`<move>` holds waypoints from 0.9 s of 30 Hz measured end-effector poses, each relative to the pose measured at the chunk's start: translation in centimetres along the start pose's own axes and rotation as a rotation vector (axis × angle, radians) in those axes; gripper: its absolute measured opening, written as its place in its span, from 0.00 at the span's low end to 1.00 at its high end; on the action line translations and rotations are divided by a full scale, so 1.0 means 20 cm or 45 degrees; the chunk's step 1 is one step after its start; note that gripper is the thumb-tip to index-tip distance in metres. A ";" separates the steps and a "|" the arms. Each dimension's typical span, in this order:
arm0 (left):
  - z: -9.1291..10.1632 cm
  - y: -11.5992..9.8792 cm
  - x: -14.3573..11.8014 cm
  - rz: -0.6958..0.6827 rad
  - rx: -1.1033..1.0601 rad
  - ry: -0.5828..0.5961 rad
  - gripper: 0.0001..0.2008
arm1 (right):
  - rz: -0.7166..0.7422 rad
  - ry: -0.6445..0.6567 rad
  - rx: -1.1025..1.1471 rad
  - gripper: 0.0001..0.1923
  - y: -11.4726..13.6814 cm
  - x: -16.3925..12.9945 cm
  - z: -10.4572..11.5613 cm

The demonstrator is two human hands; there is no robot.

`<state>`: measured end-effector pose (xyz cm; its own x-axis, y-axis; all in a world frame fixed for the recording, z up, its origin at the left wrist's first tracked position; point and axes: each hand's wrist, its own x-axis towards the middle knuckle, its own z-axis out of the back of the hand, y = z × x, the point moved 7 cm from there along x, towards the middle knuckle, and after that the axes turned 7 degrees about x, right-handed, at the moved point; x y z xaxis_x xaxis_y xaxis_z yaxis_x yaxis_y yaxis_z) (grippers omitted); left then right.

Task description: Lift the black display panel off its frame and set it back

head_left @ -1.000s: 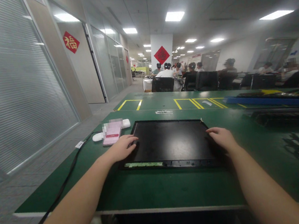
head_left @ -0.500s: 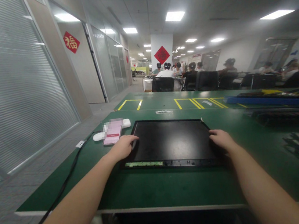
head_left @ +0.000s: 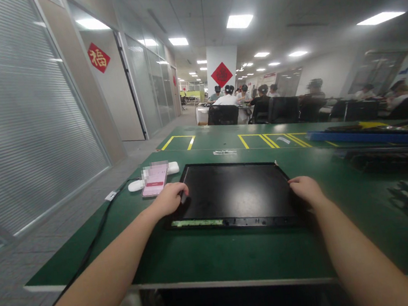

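Observation:
A flat black display panel lies on the green table in front of me, with a thin green circuit strip along its near edge. My left hand grips the panel's left edge, fingers curled over it. My right hand holds the right edge the same way. Both forearms reach in from the bottom of the view.
A pink phone and a white device lie left of the panel, with a black cable running off the table's left edge. Dark parts and a blue bar fill the right side. Seated people work at far tables.
My fingers have curled tighter around the panel's side edges; the right hand slid slightly outward onto the edge. The panel stays flat on the table.

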<state>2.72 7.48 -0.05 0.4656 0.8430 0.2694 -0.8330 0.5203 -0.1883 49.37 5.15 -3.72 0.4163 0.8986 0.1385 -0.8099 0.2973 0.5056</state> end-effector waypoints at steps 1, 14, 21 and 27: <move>0.00 0.00 0.00 -0.002 0.007 -0.001 0.20 | 0.005 0.002 -0.005 0.19 0.00 0.00 0.00; -0.02 0.01 -0.01 -0.012 0.025 -0.033 0.23 | -0.010 0.000 0.091 0.21 -0.04 0.03 -0.01; -0.03 0.02 -0.01 0.008 0.037 -0.026 0.24 | -0.119 0.066 0.367 0.23 -0.13 0.05 -0.07; -0.03 0.02 -0.01 0.016 0.021 -0.024 0.24 | -0.130 0.034 0.492 0.23 -0.16 0.07 -0.09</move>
<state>2.39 7.54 -0.69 0.4496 0.8466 0.2849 -0.8435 0.5073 -0.1766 51.80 6.06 -6.63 0.4716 0.8803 0.0512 -0.5478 0.2469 0.7994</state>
